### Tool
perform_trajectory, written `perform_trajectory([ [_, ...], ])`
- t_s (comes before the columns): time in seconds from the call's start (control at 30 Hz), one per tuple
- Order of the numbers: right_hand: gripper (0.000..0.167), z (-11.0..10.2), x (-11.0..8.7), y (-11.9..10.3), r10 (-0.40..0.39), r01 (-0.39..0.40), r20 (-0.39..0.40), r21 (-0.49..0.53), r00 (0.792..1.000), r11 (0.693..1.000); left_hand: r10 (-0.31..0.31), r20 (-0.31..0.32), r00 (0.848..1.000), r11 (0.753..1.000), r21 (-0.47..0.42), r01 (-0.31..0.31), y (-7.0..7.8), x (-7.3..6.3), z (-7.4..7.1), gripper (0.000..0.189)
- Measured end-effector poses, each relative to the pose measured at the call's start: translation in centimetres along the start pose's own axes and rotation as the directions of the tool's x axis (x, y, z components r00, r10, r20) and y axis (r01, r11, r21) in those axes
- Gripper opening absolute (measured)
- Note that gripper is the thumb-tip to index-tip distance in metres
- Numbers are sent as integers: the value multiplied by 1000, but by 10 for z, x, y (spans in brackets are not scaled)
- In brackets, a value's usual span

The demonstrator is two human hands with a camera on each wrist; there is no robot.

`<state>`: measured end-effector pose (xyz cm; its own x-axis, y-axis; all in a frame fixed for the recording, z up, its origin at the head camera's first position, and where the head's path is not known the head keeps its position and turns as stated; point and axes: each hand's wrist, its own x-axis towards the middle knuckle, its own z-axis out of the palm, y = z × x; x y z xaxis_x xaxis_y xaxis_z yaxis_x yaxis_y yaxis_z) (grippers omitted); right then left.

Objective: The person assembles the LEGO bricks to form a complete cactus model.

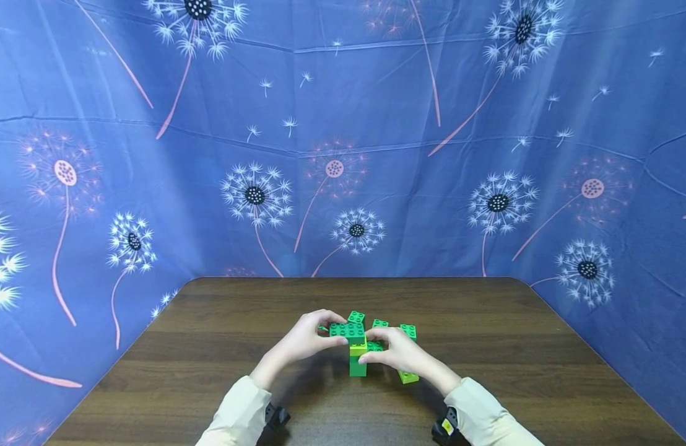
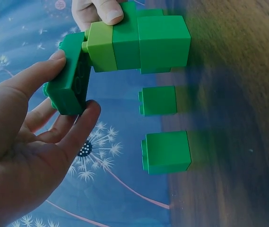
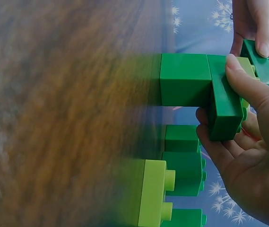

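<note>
A small tower of toy building bricks stands on the table in front of me. Its base is a large green brick (image 3: pixel 185 78); above that a long green brick (image 3: pixel 225 116) sticks out to the right, and a lime brick (image 2: pixel 101 49) sits higher. My left hand (image 1: pixel 309 337) holds a dark green brick (image 2: pixel 73 71) between thumb and fingers, at the tower's top. In the left wrist view, this brick leans at an angle against the lime brick's studs. My right hand (image 1: pixel 399 352) grips the protruding long green brick, thumb on one side and fingers on the other.
Several loose green bricks stand around the tower, among them one behind it (image 1: pixel 356 316) and another at the right (image 1: pixel 408 331). A lime brick (image 1: pixel 408 377) lies beyond my right wrist. The brown wooden table (image 1: pixel 237 303) ends at a blue dandelion-print curtain (image 1: pixel 421 217).
</note>
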<state>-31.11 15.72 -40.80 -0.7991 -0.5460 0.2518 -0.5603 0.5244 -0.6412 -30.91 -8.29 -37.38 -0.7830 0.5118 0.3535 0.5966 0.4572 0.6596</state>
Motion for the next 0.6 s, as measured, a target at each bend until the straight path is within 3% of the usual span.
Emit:
perform_trajectory([
  [0.6,46,1,1,0,-12,12,-8,-37,1000,999,-2,42,999,999,-34,4,1,1,1,34],
])
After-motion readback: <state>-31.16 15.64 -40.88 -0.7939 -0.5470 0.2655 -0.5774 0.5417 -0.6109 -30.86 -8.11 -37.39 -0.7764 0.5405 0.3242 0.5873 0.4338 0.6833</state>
